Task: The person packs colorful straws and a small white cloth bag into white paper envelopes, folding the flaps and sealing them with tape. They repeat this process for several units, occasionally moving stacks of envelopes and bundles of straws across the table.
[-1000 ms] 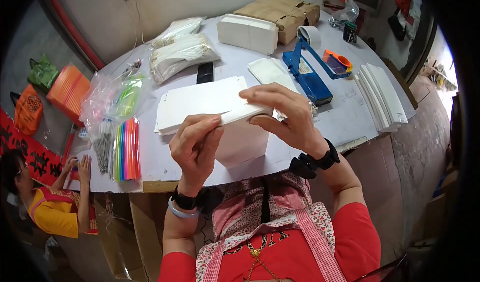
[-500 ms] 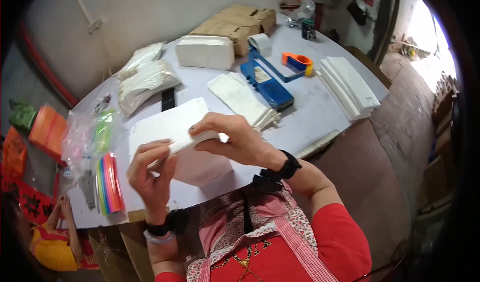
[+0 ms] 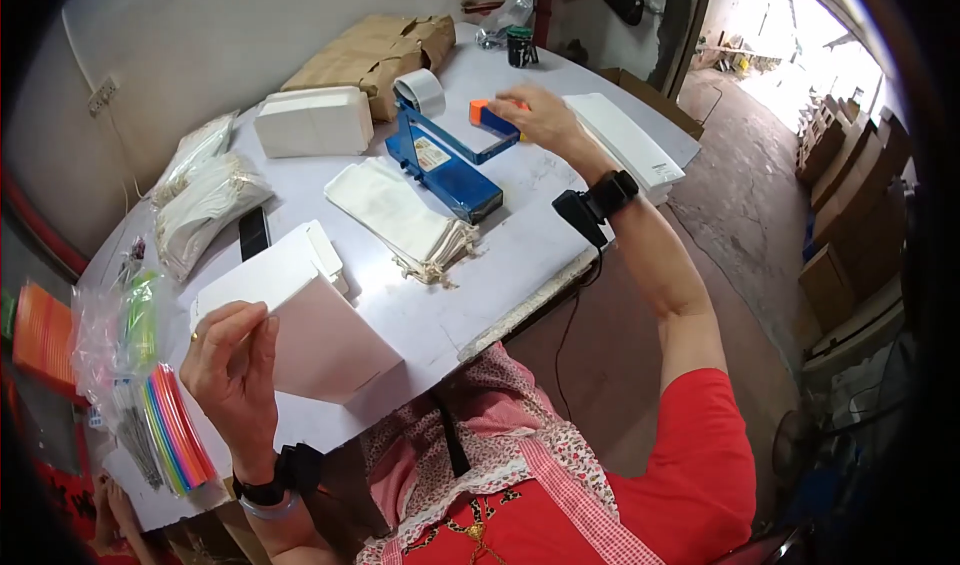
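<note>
A white carton box point(image 3: 325, 350) stands at the near left of the table, its white flaps point(image 3: 265, 265) raised on top. At the box's upper edge, my left hand point(image 3: 235, 375) has its thumb and fingers pinched together, closed on the cardboard. My right hand point(image 3: 550, 125) is stretched far across the table. Its fingers close over an orange and blue tape dispenser point(image 3: 480, 113), which they partly hide. Beside that dispenser stands a blue metal tool with a frame point(image 3: 450, 180). White cloth drawstring pouches point(image 3: 395, 210) lie stacked between the box and the blue tool.
White cartons point(image 3: 315, 123), a brown paper parcel point(image 3: 370, 55) and a white roll point(image 3: 420, 93) stand at the back. Bagged pouches point(image 3: 210, 205), a black phone point(image 3: 254, 233) and coloured strips point(image 3: 180, 425) lie left. Flat white boxes point(image 3: 625, 145) rest by the right edge.
My right hand has left the box flap and reached away to the tape dispenser. My left hand stays at the box. The view has turned to the right.
</note>
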`<action>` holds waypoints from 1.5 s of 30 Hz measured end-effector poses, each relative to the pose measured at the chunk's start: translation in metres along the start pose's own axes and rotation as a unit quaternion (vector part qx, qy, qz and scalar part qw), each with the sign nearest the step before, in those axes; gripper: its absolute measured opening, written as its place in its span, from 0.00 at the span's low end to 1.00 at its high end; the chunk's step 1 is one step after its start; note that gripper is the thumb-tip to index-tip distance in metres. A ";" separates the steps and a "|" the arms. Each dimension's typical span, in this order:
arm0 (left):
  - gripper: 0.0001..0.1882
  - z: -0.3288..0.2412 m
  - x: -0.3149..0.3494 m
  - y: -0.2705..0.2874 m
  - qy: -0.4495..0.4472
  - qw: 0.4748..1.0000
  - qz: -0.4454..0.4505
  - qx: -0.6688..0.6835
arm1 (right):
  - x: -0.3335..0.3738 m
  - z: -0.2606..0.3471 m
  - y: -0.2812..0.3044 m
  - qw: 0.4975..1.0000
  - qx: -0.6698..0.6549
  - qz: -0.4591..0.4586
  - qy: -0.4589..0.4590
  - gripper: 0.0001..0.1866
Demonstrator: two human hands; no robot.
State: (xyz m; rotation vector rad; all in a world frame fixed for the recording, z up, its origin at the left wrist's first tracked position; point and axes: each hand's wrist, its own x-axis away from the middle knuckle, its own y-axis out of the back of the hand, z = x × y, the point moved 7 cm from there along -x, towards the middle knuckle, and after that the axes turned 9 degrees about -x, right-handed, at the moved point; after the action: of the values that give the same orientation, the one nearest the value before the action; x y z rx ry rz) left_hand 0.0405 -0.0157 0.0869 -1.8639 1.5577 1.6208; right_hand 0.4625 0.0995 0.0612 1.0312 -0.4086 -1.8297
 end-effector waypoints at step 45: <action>0.06 -0.003 -0.008 0.008 -0.057 0.997 0.058 0.000 | 0.158 -0.028 -0.143 0.876 -0.362 0.252 -0.193 0.13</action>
State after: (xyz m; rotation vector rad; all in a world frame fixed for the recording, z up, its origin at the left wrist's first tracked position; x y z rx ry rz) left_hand 0.0373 -0.0168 0.0976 -1.6770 1.6432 1.7428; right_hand 0.3727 0.0363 -0.1241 0.0216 -0.1631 -1.4930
